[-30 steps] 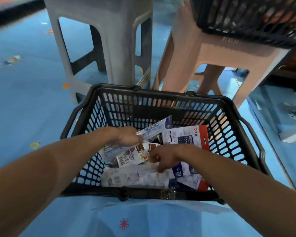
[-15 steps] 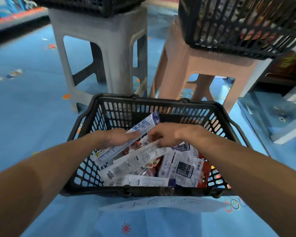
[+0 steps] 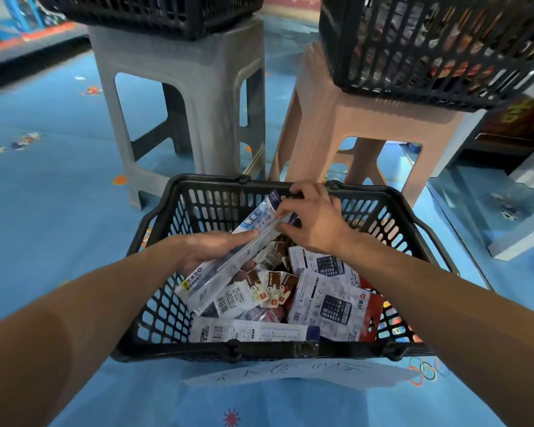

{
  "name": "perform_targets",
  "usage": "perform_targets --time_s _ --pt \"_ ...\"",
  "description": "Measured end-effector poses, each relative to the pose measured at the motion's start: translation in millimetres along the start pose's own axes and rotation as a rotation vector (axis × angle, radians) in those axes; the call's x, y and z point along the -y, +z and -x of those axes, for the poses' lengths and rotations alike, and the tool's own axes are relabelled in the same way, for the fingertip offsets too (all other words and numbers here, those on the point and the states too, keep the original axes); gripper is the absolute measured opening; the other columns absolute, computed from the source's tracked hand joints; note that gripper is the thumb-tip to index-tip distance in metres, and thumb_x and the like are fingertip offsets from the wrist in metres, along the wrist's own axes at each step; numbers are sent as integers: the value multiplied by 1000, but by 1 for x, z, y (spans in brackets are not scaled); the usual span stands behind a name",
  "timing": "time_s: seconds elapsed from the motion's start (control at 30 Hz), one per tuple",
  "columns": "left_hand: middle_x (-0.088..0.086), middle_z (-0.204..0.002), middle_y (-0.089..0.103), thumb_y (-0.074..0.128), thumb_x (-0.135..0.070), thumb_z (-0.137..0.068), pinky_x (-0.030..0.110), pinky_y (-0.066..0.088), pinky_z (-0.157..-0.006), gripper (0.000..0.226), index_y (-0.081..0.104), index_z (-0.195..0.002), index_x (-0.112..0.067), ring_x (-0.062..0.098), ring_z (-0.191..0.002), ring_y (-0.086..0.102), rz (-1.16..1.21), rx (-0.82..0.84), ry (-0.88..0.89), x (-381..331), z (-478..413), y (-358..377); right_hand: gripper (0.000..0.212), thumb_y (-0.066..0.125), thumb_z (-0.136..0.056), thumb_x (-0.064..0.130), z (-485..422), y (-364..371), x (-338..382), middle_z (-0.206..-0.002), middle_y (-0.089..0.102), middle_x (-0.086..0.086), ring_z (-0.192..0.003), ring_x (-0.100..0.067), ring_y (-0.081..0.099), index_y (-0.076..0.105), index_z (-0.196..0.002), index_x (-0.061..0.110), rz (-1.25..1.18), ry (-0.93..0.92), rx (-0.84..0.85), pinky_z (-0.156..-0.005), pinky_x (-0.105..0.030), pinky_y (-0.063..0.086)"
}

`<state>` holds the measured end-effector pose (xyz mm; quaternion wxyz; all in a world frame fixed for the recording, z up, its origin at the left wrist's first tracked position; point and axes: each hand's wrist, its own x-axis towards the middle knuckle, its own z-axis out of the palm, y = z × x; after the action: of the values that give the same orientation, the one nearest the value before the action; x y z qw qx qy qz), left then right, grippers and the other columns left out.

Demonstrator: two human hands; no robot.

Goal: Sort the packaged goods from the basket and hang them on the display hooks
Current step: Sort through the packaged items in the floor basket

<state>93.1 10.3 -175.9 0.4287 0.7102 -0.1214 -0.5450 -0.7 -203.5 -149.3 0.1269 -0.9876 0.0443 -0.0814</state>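
Observation:
A black plastic basket [image 3: 154, 306] stands on the blue floor in front of me, full of packaged goods. My left hand [image 3: 210, 248] holds a bundle of long blue-and-white ruler packs [image 3: 228, 266] slanting up over the basket. My right hand [image 3: 312, 220] pinches the upper end of the same packs near the basket's far rim. Below them lie two calculator packs [image 3: 333, 306], several small brown-and-white packets [image 3: 272, 291] and another long pack [image 3: 253, 331] along the near wall. No display hooks are in view.
A grey stool [image 3: 182, 87] and a pink stool [image 3: 367, 118] stand just beyond the basket, each bearing a black basket [image 3: 429, 50]. A white paper sheet with writing [image 3: 290, 371] lies on the floor by the near rim. Shelf bases border the right side.
Both hands rose out of the goods. The right hand picked up a second long pack, moved it up to the far rim and joined it to the pack in the left hand.

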Motion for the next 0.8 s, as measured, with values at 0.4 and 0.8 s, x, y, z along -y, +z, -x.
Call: perform_targets --time_s 0.4,0.8 --pt "15 -109 77 82 -5 -82 60 54 -98 43 64 -121 -6 36 -102 74 -129 50 77 -4 4 5 36 56 -92 -11 27 4 12 -113 76 -13 -90 -26 75 65 -124 5 -1394 658 345 -65 -30 59" --pt "21 -116 74 78 -18 -81 53 53 -102 43 67 -122 -8 34 -97 73 139 25 112 -8 16 9 30 60 -93 -11 21 -6 25 -116 74 -13 -98 -26 72 68 -112 10 -1479 535 107 -78 -31 60"
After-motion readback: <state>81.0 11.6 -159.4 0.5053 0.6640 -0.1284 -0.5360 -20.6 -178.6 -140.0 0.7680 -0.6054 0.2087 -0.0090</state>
